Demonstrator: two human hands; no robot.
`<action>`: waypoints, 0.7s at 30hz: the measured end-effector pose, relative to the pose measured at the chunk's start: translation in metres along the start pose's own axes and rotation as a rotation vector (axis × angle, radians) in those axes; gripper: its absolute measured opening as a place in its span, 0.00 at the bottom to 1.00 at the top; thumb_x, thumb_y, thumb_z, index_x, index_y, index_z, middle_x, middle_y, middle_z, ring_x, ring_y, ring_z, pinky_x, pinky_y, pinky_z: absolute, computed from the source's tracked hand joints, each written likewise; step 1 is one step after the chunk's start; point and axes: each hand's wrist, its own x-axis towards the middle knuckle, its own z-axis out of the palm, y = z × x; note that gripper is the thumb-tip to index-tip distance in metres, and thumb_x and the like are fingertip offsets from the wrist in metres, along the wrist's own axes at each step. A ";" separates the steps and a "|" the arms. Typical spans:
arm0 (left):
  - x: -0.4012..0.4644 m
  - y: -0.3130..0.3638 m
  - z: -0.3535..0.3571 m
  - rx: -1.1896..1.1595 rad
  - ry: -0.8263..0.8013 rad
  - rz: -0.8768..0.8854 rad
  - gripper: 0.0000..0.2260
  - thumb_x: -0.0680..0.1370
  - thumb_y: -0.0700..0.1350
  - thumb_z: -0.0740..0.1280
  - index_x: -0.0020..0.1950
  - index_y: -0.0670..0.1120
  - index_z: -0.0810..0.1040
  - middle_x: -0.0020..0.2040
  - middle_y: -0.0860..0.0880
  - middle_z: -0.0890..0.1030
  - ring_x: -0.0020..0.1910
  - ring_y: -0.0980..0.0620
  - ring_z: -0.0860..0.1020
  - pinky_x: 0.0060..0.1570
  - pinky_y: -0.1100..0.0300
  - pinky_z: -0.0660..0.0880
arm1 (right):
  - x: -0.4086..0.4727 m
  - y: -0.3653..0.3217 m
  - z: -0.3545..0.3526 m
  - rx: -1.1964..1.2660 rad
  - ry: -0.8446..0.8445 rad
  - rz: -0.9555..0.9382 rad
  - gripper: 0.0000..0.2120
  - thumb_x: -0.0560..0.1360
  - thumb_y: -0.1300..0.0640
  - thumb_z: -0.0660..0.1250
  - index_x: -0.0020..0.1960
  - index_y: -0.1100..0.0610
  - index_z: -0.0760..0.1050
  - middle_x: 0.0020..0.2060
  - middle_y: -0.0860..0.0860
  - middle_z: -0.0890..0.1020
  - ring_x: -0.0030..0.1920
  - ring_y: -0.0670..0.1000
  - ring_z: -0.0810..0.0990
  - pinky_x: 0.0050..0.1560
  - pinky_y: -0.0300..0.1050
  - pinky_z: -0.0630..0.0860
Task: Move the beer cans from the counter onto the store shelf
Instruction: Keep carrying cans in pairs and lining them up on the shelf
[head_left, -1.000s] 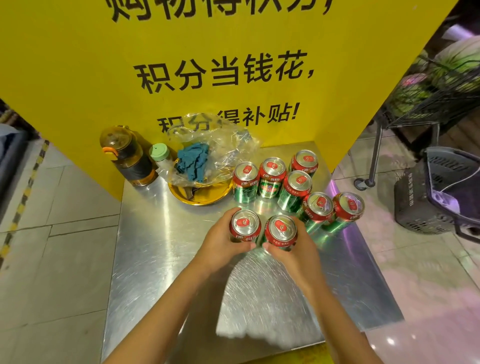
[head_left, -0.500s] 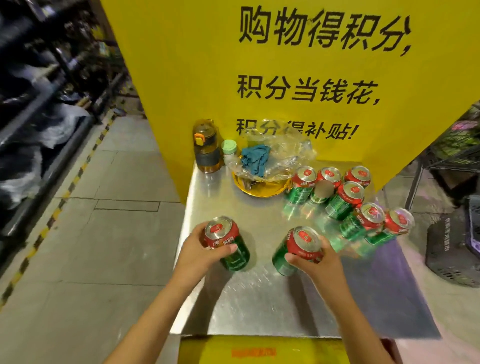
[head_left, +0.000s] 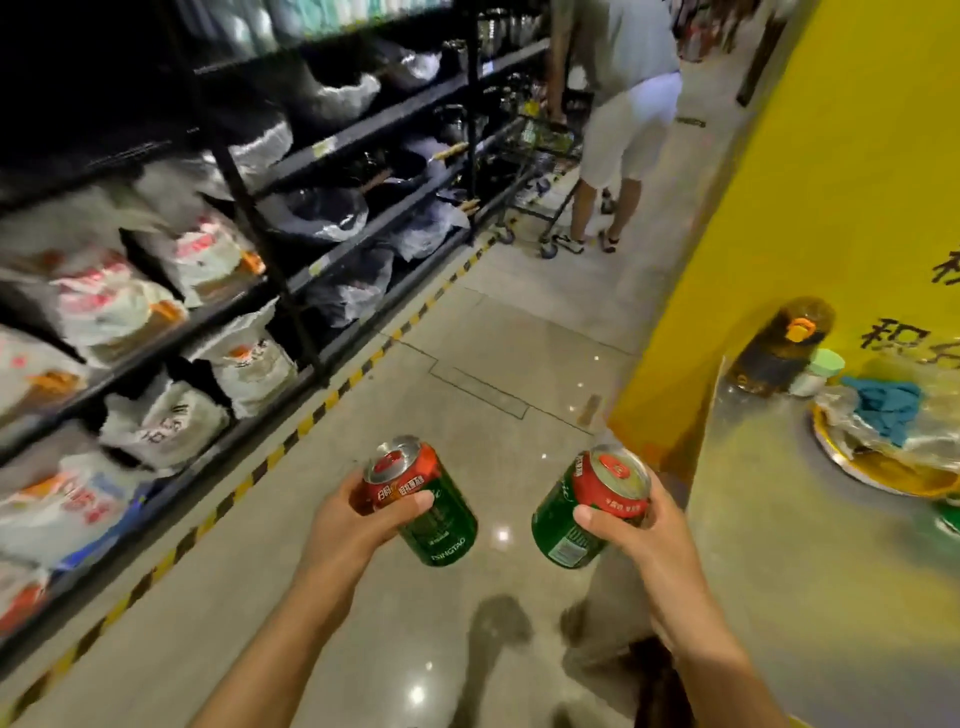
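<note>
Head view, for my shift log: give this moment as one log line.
phase: carrying | left hand: holds left can | right hand: holds right can | counter: at right | shelf: at left

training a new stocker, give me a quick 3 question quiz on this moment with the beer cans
1. True or false: each hand holds one beer can.
2. What stands farthest left on the metal counter? A) amber bottle B) teal cloth C) gold plate
3. Fill in: on the dark shelf rack, nearest the person, lie white ____.

Key:
1. True: the left hand grips the left can, and the right hand grips the right can.
2. A, the amber bottle.
3. Sacks.
</note>
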 end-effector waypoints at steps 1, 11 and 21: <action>-0.005 0.000 -0.024 -0.021 0.053 0.004 0.30 0.55 0.52 0.80 0.53 0.57 0.73 0.53 0.52 0.80 0.53 0.53 0.78 0.45 0.60 0.74 | 0.005 0.001 0.024 -0.004 -0.042 0.006 0.35 0.47 0.46 0.77 0.54 0.47 0.76 0.46 0.45 0.84 0.49 0.45 0.82 0.49 0.41 0.76; -0.021 0.006 -0.175 -0.214 0.489 0.057 0.31 0.50 0.59 0.75 0.53 0.56 0.77 0.50 0.52 0.83 0.53 0.52 0.79 0.47 0.56 0.74 | 0.044 -0.013 0.201 -0.087 -0.432 0.063 0.32 0.49 0.44 0.77 0.54 0.47 0.77 0.47 0.47 0.85 0.50 0.48 0.82 0.52 0.47 0.76; 0.097 0.057 -0.250 -0.238 0.661 0.114 0.20 0.61 0.50 0.77 0.50 0.56 0.76 0.49 0.54 0.80 0.50 0.56 0.76 0.41 0.60 0.71 | 0.176 -0.045 0.340 -0.137 -0.630 0.002 0.32 0.50 0.43 0.75 0.54 0.46 0.76 0.46 0.44 0.84 0.46 0.42 0.82 0.45 0.41 0.75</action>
